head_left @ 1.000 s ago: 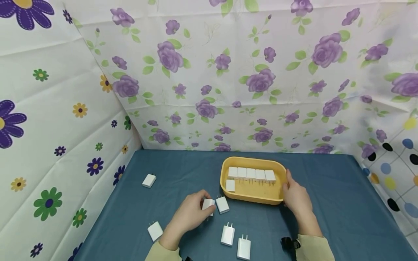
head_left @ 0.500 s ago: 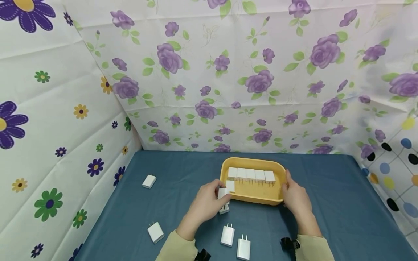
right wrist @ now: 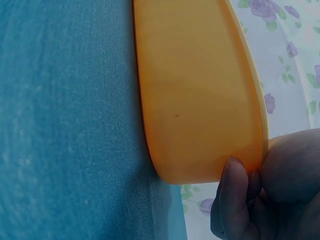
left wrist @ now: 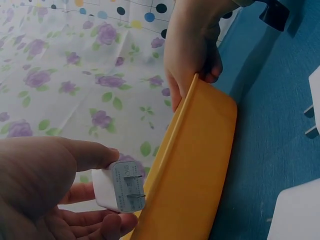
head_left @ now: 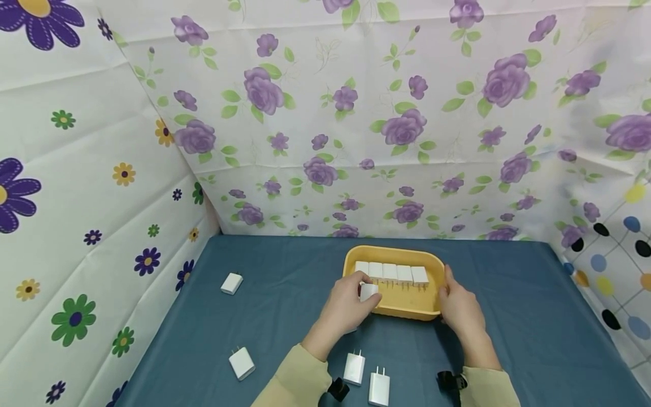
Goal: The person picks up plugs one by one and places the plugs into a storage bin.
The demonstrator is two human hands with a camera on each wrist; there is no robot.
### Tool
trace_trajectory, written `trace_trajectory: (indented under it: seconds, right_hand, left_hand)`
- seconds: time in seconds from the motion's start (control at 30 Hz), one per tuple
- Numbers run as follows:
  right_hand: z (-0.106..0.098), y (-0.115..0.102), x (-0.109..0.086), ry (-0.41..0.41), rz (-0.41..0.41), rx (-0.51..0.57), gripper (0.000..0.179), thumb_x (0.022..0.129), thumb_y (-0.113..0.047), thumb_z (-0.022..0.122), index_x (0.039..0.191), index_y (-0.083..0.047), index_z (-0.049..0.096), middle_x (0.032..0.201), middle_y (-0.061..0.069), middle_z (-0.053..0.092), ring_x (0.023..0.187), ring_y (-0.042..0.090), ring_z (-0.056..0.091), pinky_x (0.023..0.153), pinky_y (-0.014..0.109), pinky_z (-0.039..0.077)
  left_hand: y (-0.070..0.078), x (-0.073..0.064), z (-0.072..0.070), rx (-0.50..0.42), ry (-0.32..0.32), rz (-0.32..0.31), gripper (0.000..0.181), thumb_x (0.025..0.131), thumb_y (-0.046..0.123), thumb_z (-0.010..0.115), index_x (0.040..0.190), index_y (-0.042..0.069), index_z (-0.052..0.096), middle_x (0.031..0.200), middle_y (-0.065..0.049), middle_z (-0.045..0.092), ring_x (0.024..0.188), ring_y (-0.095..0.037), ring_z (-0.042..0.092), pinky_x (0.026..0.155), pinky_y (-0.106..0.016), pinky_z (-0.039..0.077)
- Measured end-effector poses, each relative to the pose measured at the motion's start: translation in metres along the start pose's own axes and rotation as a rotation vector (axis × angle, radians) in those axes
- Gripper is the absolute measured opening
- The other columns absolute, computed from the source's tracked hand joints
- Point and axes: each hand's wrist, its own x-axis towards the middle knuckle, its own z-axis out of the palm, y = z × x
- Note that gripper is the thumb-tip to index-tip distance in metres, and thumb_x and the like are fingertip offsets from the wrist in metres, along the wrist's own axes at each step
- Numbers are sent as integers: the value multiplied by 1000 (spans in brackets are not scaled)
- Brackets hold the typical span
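Note:
My left hand [head_left: 342, 308] pinches a white plug-in charger [head_left: 368, 291] between thumb and fingers over the front left of the yellow tray [head_left: 407, 312]. In the left wrist view the two metal prongs of this charger [left wrist: 122, 185] point toward the tray wall [left wrist: 200, 160]. Inside the tray, several white chargers [head_left: 390, 272] stand in a row along the back, prongs to the front. Another that lay at the tray's front left is hidden by my left hand. My right hand [head_left: 463, 308] grips the tray's right end, thumb at the rim and fingers [right wrist: 234, 190] against the outer wall.
Loose chargers lie on the blue cloth [head_left: 285, 271]: one at far left [head_left: 231, 283], one at near left [head_left: 241, 363], and two in front of the tray [head_left: 354, 368]. Another is mostly covered by my left hand. Flowered sheets [head_left: 325, 113] close off the back and sides.
My left hand has carried its charger from the cloth rightward and up to the tray's front left, passing over a loose charger. My right hand and the tray have stayed still.

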Motion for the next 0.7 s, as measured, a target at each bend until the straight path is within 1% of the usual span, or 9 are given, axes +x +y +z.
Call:
trace_trajectory:
  seconds: [0.1,0.2,0.27,0.37,0.43,0.57,0.7]
  right_hand:
    - [0,-1,0,-4,0,3,64,115,-22,35,173,-12,10,93,23,68,51,22,62,52,39,51]
    - [1,-1,0,-7,0,8,64,115,-22,35,173,-13,9,88,21,67,51,22,62,52,39,51]
    - [1,-2,-1,-4,-3,8,64,115,-22,35,173,-12,9,92,23,68,51,22,62,52,39,51]
    - [1,-1,-1,-4,-5,7,64,115,-22,35,173,-12,9,94,25,68,51,22,62,52,39,51]
    - [0,0,-1,-2,-7,5,64,115,-22,35,173,-12,9,94,25,68,51,22,62,52,39,51]
    - [0,1,0,-1,-10,2,65,115,-23,34,173,-13,7,87,19,66,51,21,62,53,38,51]
    - [0,2,0,1,-10,0,65,115,-23,34,173,-14,7,83,17,65,51,21,62,53,38,50]
  left_hand:
    - [3,3,3,21,-5,11,29,100,32,77,119,10,71,75,1,51,62,-13,45,55,-28,35]
    - [4,6,5,9,-7,16,29,101,32,77,119,10,70,73,1,51,59,-14,44,53,-28,35]
    - [4,10,5,2,-5,8,29,101,31,76,118,9,70,72,1,52,58,-14,45,53,-28,36]
    - [5,19,8,24,-1,-18,29,101,32,76,118,10,70,71,0,55,57,-14,47,53,-29,39]
    - [6,26,11,55,3,-42,31,101,33,76,118,9,70,74,1,58,59,-13,50,56,-29,42]
    - [6,38,20,113,-6,-89,33,101,35,76,119,8,71,84,0,64,65,-15,54,62,-31,47]
    - [5,45,29,162,-7,-120,33,100,35,77,117,7,71,92,-4,68,70,-15,56,65,-32,51]
